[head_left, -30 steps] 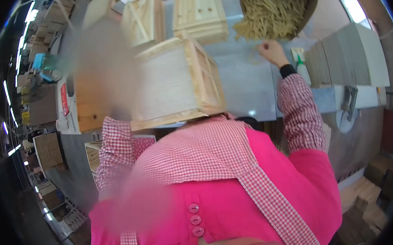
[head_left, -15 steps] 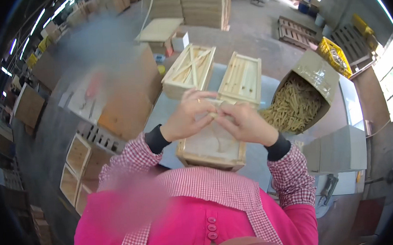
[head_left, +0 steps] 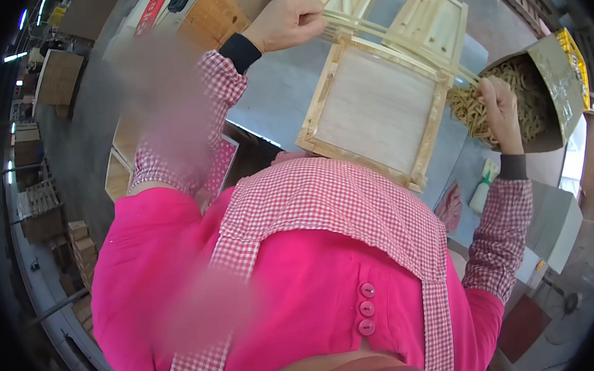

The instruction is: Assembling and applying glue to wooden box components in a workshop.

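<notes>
A white squeeze bottle [head_left: 481,193] with a green cap is seen on the grey worktable [head_left: 283,90], just beside a pink rag [head_left: 450,208]. Two further shallow wooden trays [head_left: 437,20] are laid side by side farther back. Stacked wooden crates [head_left: 40,200] are seen on the floor at the left.

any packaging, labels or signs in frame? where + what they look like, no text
Cardboard box: far right of table, open, grey-brown flap, yellow printed edge, full of pale wooden sticks; right hand reaches in.
White squeeze bottle: right table edge, green cap.
Red-and-white printed panel: top left, slanted, partly cut off.
No screens.
</notes>
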The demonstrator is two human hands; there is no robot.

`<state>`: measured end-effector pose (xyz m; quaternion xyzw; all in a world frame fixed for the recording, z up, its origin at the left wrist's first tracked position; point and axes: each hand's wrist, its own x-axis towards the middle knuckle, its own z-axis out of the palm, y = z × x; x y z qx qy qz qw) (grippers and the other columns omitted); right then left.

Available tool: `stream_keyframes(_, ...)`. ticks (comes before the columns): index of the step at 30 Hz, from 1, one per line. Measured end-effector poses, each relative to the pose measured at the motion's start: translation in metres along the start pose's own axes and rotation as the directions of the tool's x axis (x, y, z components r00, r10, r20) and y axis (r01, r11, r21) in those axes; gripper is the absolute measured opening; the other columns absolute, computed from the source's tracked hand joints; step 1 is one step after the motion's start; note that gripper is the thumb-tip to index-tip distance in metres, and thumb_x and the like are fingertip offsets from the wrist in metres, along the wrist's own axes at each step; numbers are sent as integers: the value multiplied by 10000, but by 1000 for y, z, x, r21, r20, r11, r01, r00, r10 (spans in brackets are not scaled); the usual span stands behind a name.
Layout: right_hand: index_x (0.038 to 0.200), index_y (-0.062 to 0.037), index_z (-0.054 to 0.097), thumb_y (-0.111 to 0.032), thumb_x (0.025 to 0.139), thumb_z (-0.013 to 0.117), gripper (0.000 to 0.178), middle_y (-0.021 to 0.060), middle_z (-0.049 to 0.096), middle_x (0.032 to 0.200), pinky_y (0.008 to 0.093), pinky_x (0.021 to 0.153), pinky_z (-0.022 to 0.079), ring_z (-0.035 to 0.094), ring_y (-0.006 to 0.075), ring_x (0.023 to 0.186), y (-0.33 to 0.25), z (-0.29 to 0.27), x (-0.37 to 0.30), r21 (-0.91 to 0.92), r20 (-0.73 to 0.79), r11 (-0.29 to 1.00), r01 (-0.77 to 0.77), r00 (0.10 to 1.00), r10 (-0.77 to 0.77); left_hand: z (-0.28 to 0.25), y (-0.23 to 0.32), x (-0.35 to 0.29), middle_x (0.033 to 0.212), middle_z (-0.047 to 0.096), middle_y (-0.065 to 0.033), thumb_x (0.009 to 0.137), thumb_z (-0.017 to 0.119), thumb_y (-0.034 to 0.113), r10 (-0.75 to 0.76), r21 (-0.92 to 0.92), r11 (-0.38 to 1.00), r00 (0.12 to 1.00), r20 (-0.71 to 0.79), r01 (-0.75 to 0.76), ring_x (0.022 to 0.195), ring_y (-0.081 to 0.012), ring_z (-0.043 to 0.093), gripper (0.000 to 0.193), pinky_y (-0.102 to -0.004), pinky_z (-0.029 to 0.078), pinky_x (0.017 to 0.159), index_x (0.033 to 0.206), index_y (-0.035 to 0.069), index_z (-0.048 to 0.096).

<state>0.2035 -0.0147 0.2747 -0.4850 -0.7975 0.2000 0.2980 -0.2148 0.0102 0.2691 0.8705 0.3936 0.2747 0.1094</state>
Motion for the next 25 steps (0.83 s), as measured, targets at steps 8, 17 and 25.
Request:
stream_keyframes(8, 655, -21, 458, -139, 849, 584, 260, 98, 486, 667, 431, 905, 365, 593, 295, 832, -54, 9, -53, -83, 92, 962, 259, 964, -251, -2, 44, -57, 754, 566, -23, 776, 643, 88, 45, -123, 991, 999, -11, -46, 905, -228, 614, 154, -427, 407, 961, 718, 76, 502)
stream_keyframes(17, 673, -83, 412, -242, 695, 735, 361, 87, 493, 717, 418, 836, 362, 569, 306, 974, -99, 17, -88, -49, 249, 987, 154, 959, -138, -10, 82, -91, 1000, 579, -73, 696, 764, 89, -2, -320, 944, 968, 251, 85, 1249, -346, 487, 306, -450, 399, 989, 887, 89, 525)
stream_keyframes(25, 745, -97, 426, -325, 624, 812, 464, 91, 564, 851, 422, 851, 372, 557, 284, 993, -59, 67, -116, -92, 107, 938, 334, 940, -324, 8, 81, -130, 1044, 612, -76, 663, 827, 134, 138, 87, 985, 985, 98, -147, 1257, -340, 485, 346, -517, 362, 1046, 828, 101, 524)
